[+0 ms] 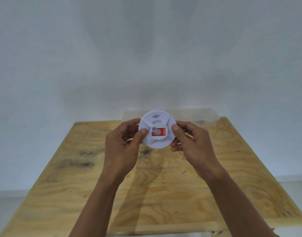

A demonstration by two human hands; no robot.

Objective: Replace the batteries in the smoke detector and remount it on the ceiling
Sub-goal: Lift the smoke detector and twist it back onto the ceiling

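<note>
Your left hand (124,142) and right hand (189,142) grip the smoke detector (157,129) above a stained plywood table (164,185); clear box (198,115) at its far edge, white wall (146,48) behind

Before you stands a plywood table (88,185) with dark smudges and stains across its top; at its far edge, against the wall, lies a clear plastic box (198,115)
</note>
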